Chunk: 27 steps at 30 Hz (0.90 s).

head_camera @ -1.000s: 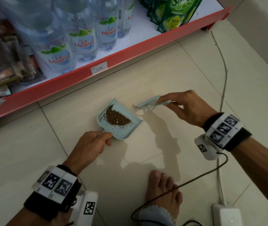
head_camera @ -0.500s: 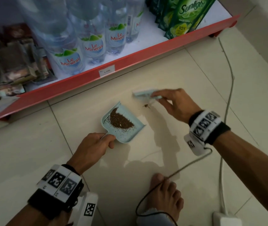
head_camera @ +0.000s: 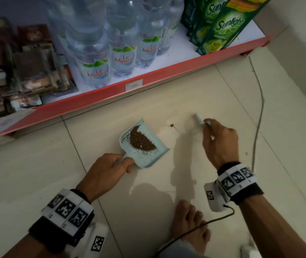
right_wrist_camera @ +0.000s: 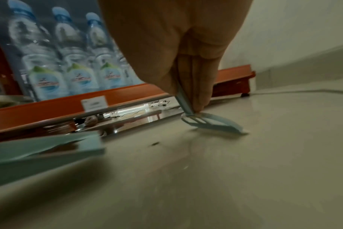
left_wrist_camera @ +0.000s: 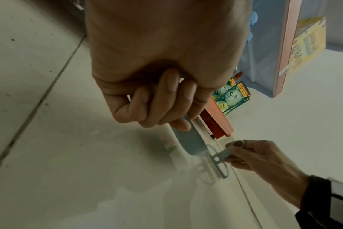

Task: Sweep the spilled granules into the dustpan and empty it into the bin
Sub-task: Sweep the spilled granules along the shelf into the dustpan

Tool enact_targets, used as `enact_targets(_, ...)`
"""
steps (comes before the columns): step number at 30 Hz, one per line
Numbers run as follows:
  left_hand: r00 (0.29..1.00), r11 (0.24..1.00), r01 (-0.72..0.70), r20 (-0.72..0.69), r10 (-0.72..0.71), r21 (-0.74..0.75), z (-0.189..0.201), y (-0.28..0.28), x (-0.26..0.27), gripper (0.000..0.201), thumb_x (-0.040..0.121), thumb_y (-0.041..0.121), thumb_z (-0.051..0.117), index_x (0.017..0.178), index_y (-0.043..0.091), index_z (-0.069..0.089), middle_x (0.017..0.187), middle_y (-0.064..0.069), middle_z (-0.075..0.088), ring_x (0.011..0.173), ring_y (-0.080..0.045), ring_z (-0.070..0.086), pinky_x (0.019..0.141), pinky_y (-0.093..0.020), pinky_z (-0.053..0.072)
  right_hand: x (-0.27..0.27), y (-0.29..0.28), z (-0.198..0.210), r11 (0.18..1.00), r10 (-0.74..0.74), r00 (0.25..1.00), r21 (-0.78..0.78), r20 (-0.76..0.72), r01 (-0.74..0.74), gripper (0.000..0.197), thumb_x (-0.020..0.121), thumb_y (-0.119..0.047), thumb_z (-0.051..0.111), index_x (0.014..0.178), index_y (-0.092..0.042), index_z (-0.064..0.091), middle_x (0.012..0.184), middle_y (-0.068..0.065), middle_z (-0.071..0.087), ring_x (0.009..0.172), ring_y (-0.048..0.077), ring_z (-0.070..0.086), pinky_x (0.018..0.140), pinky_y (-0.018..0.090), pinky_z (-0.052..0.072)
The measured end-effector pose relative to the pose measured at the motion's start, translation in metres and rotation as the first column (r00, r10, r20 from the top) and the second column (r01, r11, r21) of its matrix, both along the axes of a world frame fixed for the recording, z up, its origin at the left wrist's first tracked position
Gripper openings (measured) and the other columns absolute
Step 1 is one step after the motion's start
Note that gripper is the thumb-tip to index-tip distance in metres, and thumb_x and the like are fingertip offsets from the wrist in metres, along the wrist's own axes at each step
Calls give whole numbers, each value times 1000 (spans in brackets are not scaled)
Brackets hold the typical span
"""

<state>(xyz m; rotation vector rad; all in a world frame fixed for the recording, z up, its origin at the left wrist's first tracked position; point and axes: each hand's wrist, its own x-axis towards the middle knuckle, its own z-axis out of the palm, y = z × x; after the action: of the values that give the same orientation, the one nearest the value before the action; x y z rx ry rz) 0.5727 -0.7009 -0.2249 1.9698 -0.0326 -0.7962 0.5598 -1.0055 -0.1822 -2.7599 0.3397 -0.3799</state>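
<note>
Most granules (head_camera: 142, 140) already sit in the dustpan (head_camera: 149, 157), gripped by the left hand (head_camera: 107, 169), so sweeping is nearly done: the right hand (head_camera: 221, 142), pinching the brush (head_camera: 198, 119), must drag the last clump (head_camera: 172, 125) toward 9 o'clock.

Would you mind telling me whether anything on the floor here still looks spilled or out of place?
Yes: a small clump of brown granules still lies on the pale tiled floor, between the light-blue plastic dustpan and the light-blue hand brush. The rest sits heaped in the pan.
</note>
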Motion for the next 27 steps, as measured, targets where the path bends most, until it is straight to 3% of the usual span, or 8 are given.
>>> enact_targets(4, 999, 998, 43, 18, -42, -38, 2, 2, 4, 35, 79, 54, 50, 59, 29, 65, 39, 13, 47, 39, -1, 42, 55, -27, 36, -11, 48, -6, 986, 162, 984, 49, -76, -158, 18, 97, -14, 54, 107, -11, 70, 79, 8, 75, 63, 30, 69, 61, 31, 53)
enact_targets(7, 997, 996, 78, 1, -78, -37, -1, 14, 2, 35, 80, 53, 50, 59, 30, 66, 39, 14, 47, 38, -1, 41, 55, -27, 36, -15, 67, 0, 987, 138, 990, 90, -13, -137, 17, 98, -16, 54, 106, -14, 68, 84, 4, 76, 69, 26, 72, 65, 39, 57)
enact_targets(11, 995, 996, 88, -35, -89, -21, -4, 29, 0, 35, 76, 53, 51, 60, 25, 66, 38, 11, 44, 36, -2, 38, 54, -28, 33, -5, 51, 16, 998, 45, 992, 42, 117, -50, 19, 97, -15, 53, 105, -12, 70, 90, 4, 76, 74, 23, 73, 71, 36, 59)
enact_targets(15, 992, 993, 106, -58, -109, -46, -4, 35, 3, 36, 74, 52, 52, 58, 24, 67, 36, 10, 44, 34, -3, 39, 52, -28, 32, 33, 3, 17, 982, -169, 985, -90, -43, 164, 27, 98, -18, 49, 112, -10, 71, 98, 17, 75, 89, 38, 69, 79, 43, 54)
enact_targets(18, 991, 991, 122, -49, -125, -50, -2, 33, 6, 36, 75, 51, 53, 60, 21, 66, 36, 10, 44, 34, -2, 39, 52, -28, 32, 42, -3, 14, 974, -220, 956, -99, -192, 204, 27, 98, -15, 49, 112, -10, 71, 103, 19, 74, 98, 41, 65, 83, 40, 50)
enact_targets(20, 993, 992, 115, -34, -117, -44, -2, 33, 6, 36, 81, 47, 56, 61, 18, 66, 36, 10, 45, 34, -2, 40, 52, -29, 33, 34, 13, 12, 992, -123, 975, -4, -188, 124, 23, 97, -14, 52, 108, -9, 72, 96, 18, 74, 92, 40, 67, 79, 38, 50)
enact_targets(23, 992, 992, 120, -18, -121, -29, -1, 35, 5, 34, 88, 40, 58, 64, 17, 66, 37, 9, 45, 35, -3, 39, 53, -29, 35, 5, 55, 9, 988, 146, 975, 69, -169, -136, 20, 98, -14, 54, 104, -10, 72, 84, 12, 75, 78, 36, 70, 71, 36, 52)
enact_targets(27, 995, 995, 95, -1, -95, -10, -3, 41, -4, 33, 88, 39, 57, 65, 17, 64, 39, 9, 42, 37, -4, 38, 52, -27, 33, -9, 65, 13, 992, 127, 992, 26, 23, -127, 20, 98, -14, 54, 109, -11, 70, 95, 7, 77, 81, 27, 73, 76, 38, 58)
